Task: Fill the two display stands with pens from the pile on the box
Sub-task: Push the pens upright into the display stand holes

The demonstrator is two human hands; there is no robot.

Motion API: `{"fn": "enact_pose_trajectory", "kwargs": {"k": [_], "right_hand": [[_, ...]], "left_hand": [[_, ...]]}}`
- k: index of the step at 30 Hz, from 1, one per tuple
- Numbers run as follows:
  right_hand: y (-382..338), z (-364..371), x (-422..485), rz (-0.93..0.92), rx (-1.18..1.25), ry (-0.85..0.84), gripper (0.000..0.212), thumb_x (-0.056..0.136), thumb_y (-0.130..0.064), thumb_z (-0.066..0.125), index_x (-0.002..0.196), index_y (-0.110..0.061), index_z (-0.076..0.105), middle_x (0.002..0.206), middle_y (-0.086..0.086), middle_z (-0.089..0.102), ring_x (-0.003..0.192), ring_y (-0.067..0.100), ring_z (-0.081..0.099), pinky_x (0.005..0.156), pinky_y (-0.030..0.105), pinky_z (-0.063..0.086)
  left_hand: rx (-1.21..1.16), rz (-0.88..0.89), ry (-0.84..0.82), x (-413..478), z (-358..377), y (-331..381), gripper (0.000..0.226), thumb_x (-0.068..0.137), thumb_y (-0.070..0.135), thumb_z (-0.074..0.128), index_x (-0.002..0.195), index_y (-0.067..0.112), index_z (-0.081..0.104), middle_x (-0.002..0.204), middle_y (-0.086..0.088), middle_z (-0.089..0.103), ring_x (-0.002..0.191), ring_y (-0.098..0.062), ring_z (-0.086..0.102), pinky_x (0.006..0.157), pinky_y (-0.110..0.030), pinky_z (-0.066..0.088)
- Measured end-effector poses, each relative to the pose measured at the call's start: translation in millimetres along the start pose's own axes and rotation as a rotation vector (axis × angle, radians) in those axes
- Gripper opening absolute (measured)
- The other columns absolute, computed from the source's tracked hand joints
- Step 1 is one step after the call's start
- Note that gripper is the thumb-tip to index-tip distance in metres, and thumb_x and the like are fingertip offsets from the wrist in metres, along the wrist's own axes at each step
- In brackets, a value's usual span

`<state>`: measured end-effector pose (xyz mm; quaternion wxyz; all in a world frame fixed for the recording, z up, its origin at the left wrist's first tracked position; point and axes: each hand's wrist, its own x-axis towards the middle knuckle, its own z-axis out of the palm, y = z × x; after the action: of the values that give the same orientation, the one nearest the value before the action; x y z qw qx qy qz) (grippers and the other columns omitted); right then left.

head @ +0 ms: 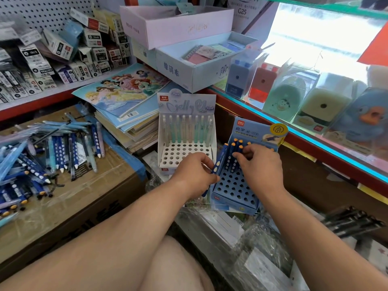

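Your left hand (194,175) pinches a dark blue pen (220,158), orange cap far, tilted against the left edge of the blue display stand (233,193). Your right hand (260,164) lies over that stand's far rows, fingers curled onto the orange-capped pens (235,143) standing there; you cannot tell whether they pinch one. Just left stands the white display stand (184,155), with pastel pens (184,129) in its far row only. The pile of pens (52,152) lies far left on the cardboard box (90,196)

Dk-blue pens (220,157) w/ orange caps; white stand (206,153), blue stand (235,201)
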<state>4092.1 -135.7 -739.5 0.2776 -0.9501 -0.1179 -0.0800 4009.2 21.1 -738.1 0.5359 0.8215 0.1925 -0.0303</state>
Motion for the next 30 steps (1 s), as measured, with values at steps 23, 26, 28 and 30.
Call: {"fn": "enact_pose_trajectory", "kwargs": {"k": [23,26,28,30], "right_hand": [[30,-35,-10,-0.077,0.375,0.013,0.004,0.099,-0.029,0.065,0.098,-0.032,0.066,0.083,-0.017,0.067,0.08,-0.004,0.063,0.07,0.014,0.046],[30,-29,-11,-0.099,0.311,0.019,0.007,0.099,-0.03,0.064,0.102,-0.025,0.069,0.087,-0.013,0.067,0.081,-0.002,0.061,0.067,0.011,0.042],[30,-27,-10,-0.112,0.288,0.01,0.013,0.099,-0.031,0.064,0.104,-0.022,0.07,0.09,-0.005,0.068,0.082,0.005,0.061,0.07,0.022,0.047],[29,-26,-8,-0.127,0.27,0.004,0.015,0.1,-0.032,0.063,0.103,-0.019,0.07,0.089,-0.003,0.067,0.081,0.008,0.061,0.068,0.024,0.046]], "left_hand": [[0.552,0.05,-0.141,17,29,26,0.049,0.089,0.014,0.073,0.131,0.015,0.047,0.125,-0.007,0.061,0.11,-0.028,0.062,0.091,-0.041,0.055],[0.59,0.074,-0.171,25,25,23,0.051,0.089,0.012,0.072,0.133,0.016,0.048,0.122,-0.007,0.062,0.107,-0.027,0.062,0.086,-0.039,0.054],[0.525,0.086,-0.198,31,18,15,0.052,0.087,0.013,0.076,0.132,0.018,0.051,0.115,-0.004,0.064,0.102,-0.025,0.063,0.086,-0.039,0.056],[0.467,0.103,-0.201,33,14,3,0.051,0.087,0.015,0.077,0.131,0.02,0.053,0.106,0.001,0.064,0.097,-0.022,0.064,0.086,-0.041,0.057]]}}
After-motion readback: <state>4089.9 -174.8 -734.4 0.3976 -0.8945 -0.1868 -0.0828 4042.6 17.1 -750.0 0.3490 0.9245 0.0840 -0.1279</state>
